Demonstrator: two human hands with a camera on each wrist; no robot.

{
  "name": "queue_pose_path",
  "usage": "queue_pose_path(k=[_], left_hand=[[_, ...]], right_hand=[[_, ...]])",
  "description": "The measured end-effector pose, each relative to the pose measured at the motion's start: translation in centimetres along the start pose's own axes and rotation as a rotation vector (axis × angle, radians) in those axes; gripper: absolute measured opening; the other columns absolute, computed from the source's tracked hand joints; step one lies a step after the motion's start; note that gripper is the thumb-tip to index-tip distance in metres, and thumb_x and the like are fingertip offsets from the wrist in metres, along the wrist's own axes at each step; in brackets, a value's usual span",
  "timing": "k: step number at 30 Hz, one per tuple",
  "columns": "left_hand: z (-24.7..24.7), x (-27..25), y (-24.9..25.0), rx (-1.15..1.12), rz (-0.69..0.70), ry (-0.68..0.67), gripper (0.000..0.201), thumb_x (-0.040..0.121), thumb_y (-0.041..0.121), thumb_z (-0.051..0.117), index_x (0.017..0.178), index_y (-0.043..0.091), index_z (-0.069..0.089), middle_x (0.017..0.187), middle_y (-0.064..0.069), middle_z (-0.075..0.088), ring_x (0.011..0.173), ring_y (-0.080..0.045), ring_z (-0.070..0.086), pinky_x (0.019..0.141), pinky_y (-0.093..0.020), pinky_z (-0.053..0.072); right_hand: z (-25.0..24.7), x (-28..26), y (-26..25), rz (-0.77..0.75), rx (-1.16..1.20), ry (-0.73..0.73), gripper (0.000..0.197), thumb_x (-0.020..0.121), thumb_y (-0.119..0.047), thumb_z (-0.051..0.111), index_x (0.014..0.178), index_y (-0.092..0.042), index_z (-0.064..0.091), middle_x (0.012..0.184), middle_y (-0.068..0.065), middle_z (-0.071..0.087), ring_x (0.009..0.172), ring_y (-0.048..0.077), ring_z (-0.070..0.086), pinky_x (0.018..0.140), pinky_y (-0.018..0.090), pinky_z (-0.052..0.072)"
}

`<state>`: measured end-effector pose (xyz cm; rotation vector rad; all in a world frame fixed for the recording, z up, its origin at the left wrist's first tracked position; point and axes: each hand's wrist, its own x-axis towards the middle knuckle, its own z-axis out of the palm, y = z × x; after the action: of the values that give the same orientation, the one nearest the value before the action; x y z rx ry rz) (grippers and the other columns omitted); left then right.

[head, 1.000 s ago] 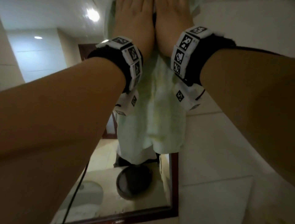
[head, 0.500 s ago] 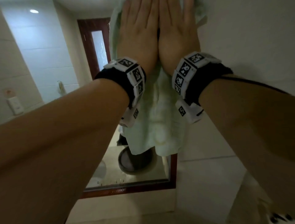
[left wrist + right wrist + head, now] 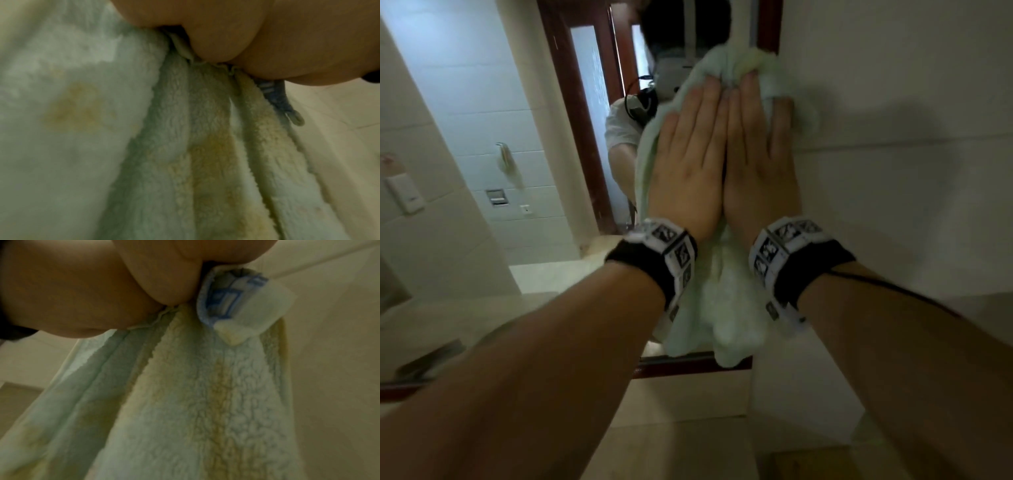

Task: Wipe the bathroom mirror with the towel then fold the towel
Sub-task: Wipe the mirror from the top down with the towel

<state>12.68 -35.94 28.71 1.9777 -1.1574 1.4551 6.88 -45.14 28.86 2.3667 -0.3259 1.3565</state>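
Left hand (image 3: 690, 164) and right hand (image 3: 760, 161) lie flat, side by side. Their straight fingers press the towel (image 3: 717, 301) onto the mirror (image 3: 571, 102); it hangs below both wrists

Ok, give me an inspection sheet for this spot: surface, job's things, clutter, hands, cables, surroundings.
Surface: mirror with dark red frame; its right edge meets a tiled wall.
Job's things: pale green towel pressed to the glass, bunched above the fingertips, rest hanging down past the wrists, not folded; yellowish patches and a blue-printed tag show.
Clutter: nothing seen.
Hands: left hand and right hand side by side, fingers straight, flat on the towel.
Cables: thin black cable along the right forearm.
Surroundings: the mirror reflects tiled walls, a door and the person; a light switch at left.
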Motion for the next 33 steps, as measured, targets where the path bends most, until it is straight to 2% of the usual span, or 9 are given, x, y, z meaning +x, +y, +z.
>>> queue_pose_path(k=[4,8,11,14,17,20,23,26,33], left_hand=[[1.9,-7.4,1.5,-0.060,-0.027,-0.119,0.068,0.100,0.012,0.057,0.159,0.005,0.025,0.169,-0.010,0.017,0.156,-0.018,0.005,0.128,-0.035,-0.004],[3.4,-15.1,2.6,-0.129,-0.030,-0.229,0.057,0.098,0.005,0.047,0.153,-0.001,0.037,0.163,-0.010,0.022,0.154,-0.022,0.015,0.128,-0.036,-0.003],[3.3,-19.1,4.0,-0.149,-0.014,-0.368,0.058,0.098,0.011,0.031,0.153,-0.004,0.036,0.165,-0.016,0.024,0.155,-0.028,0.019,0.128,-0.041,0.006],[3.0,-19.7,4.4,-0.126,-0.038,-0.420,0.062,0.097,0.016,0.028,0.158,0.001,0.025,0.168,-0.015,0.019,0.157,-0.027,0.014,0.126,-0.043,0.010],[2.0,-16.1,4.0,-0.260,-0.087,-0.327,0.061,0.100,0.012,0.033,0.159,0.005,0.022,0.168,-0.012,0.013,0.157,-0.024,0.012,0.128,-0.041,0.008],[1.1,-8.3,2.7,-0.303,-0.152,-0.104,0.059,0.101,0.010,0.044,0.156,-0.001,0.025,0.165,-0.018,0.023,0.154,-0.029,0.021,0.127,-0.047,0.017],[0.7,-3.4,0.5,-0.344,-0.089,-0.044,0.052,0.105,0.012,0.048,0.150,-0.010,0.036,0.158,-0.028,0.034,0.149,-0.035,0.025,0.127,-0.027,-0.002],[1.2,-5.4,-0.3,-0.382,0.027,-0.068,0.048,0.110,0.016,0.032,0.145,-0.016,0.041,0.154,-0.033,0.037,0.148,-0.029,0.022,0.125,-0.025,-0.006],[3.1,-13.4,1.7,-0.283,-0.007,-0.149,0.050,0.100,0.003,0.046,0.150,-0.002,0.042,0.159,-0.017,0.038,0.150,-0.030,0.029,0.128,-0.039,0.006]], right_hand=[[3.0,-7.8,-1.6,-0.015,0.071,-0.143,0.067,0.108,-0.021,0.033,0.158,0.000,-0.007,0.166,0.023,-0.007,0.153,0.044,0.000,0.122,0.057,-0.009],[5.0,-15.9,-3.6,0.122,0.274,-0.133,0.096,0.094,-0.010,0.061,0.158,-0.010,-0.011,0.165,0.008,0.006,0.141,0.043,0.022,0.119,0.046,0.024],[4.4,-19.4,-4.0,0.144,0.375,-0.263,0.110,0.087,-0.008,0.070,0.158,-0.013,-0.014,0.164,0.005,0.002,0.140,0.039,0.024,0.108,0.050,0.047],[3.3,-19.3,-3.0,0.013,0.267,-0.431,0.092,0.091,-0.016,0.063,0.159,-0.007,0.001,0.167,0.013,0.007,0.148,0.041,0.018,0.121,0.052,0.027],[1.2,-15.3,-2.3,-0.087,0.134,-0.460,0.077,0.099,-0.019,0.048,0.158,0.002,0.002,0.167,0.021,0.000,0.154,0.040,0.004,0.125,0.056,0.006],[-0.9,-7.9,-1.9,-0.030,0.097,-0.321,0.065,0.106,-0.018,0.033,0.158,0.002,-0.001,0.166,0.024,0.002,0.154,0.040,0.001,0.122,0.060,0.006],[-1.3,-3.9,-1.2,0.044,0.104,-0.209,0.058,0.108,-0.017,0.027,0.159,-0.001,0.003,0.167,0.021,0.003,0.155,0.038,0.004,0.124,0.056,0.008],[0.1,-6.2,-1.0,0.078,0.146,-0.168,0.056,0.108,-0.018,0.024,0.160,-0.005,0.007,0.168,0.016,0.005,0.154,0.040,0.008,0.125,0.050,0.011],[4.4,-13.9,-2.8,0.065,0.201,-0.334,0.056,0.109,-0.023,0.008,0.158,-0.003,-0.009,0.167,0.015,-0.011,0.154,0.040,-0.003,0.125,0.052,-0.003]])
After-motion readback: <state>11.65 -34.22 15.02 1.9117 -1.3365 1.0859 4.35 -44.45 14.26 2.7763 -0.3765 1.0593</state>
